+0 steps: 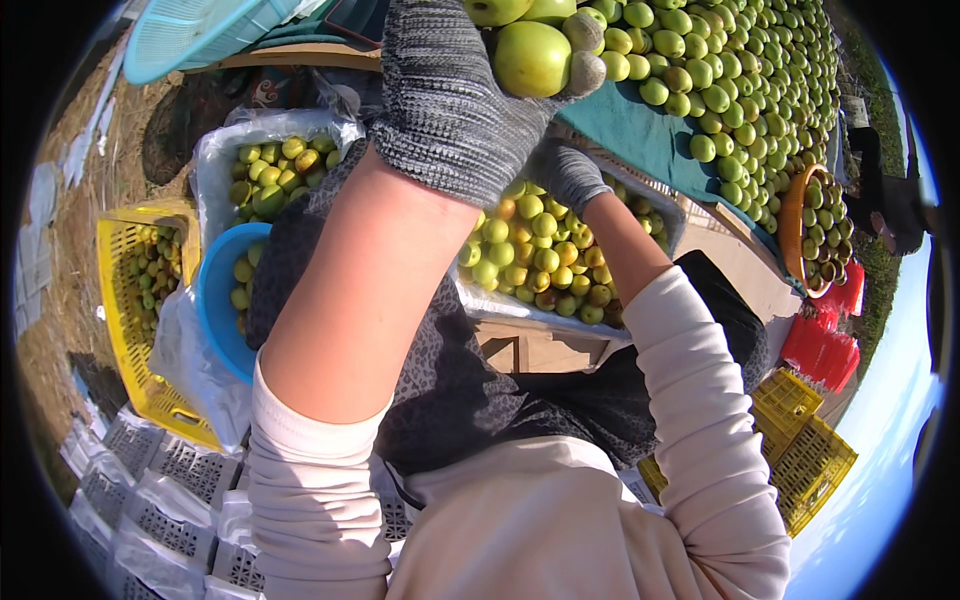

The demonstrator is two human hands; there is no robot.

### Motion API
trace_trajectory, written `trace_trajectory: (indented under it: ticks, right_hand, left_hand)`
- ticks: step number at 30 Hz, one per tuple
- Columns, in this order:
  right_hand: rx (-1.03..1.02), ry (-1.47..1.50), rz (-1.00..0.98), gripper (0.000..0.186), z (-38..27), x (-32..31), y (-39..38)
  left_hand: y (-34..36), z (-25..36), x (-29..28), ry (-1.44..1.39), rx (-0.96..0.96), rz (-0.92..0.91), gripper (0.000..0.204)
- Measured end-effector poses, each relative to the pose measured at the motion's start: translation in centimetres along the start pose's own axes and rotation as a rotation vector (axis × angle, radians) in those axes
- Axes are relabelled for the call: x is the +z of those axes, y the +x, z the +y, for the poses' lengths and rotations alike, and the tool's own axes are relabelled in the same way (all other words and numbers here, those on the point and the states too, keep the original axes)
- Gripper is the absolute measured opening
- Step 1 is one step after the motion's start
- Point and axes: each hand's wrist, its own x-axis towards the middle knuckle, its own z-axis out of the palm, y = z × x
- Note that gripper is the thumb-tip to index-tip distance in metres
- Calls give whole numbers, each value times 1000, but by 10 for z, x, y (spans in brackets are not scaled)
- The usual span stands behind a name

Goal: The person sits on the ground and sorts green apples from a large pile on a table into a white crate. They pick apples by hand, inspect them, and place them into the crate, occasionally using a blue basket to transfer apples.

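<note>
From my head camera, my gloved left hand [450, 90] curls its fingers around a large green fruit [532, 57] at the near edge of the fruit-covered tabletop [640, 135]. My gloved right hand [568, 172] reaches down over the lined crate of yellow-green fruit [535, 255] just below that edge; I cannot tell whether its fingers are spread or closed.

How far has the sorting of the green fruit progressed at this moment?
Done: several containers already hold fruit, namely the lined crate in front, the blue basin and the yellow crate. In hand: the gloved left hand grips a large green fruit; the right hand reaches over the lined crate. Left: a big pile remains on the teal cloth.
</note>
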Motion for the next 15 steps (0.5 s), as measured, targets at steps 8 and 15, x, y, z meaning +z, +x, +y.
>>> trace_trajectory:
  ticks: [8, 15]
  right_hand:
    - [193, -152, 108, 29, -23, -2, -8]
    - [274, 598, 377, 40, 11, 34, -37]
  left_hand:
    - [-2, -3, 2, 30, -8, 0, 44]
    - [-1, -5, -2, 55, -11, -4, 44]
